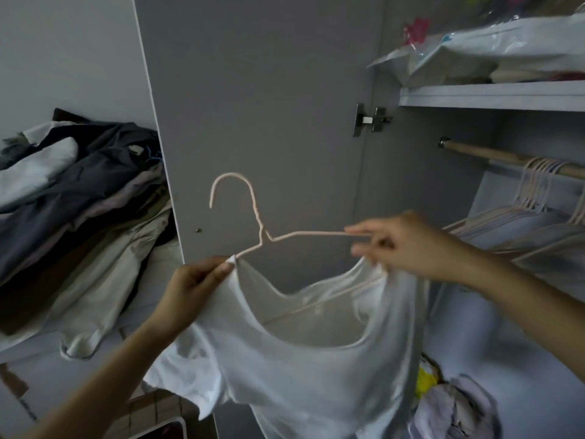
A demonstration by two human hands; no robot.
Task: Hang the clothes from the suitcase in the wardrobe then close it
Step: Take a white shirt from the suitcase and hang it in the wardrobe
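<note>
Left hand (193,286) pinches the shirt (316,359) collar onto the hanger (253,217) arm; right hand (408,245) grips the other arm and collar, both closed tight. Dressing the hanger at the open door (253,90); next, seat the shoulders, hook onto the rail (493,155)

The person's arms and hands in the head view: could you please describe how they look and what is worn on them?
Both forearms are bare as far as the frame shows: no sleeve, glove, watch or bracelet is visible. The left hand and right hand show no rings that can be made out. Fingernails look short and plain, though the right hand's fingers are motion-blurred.
</note>
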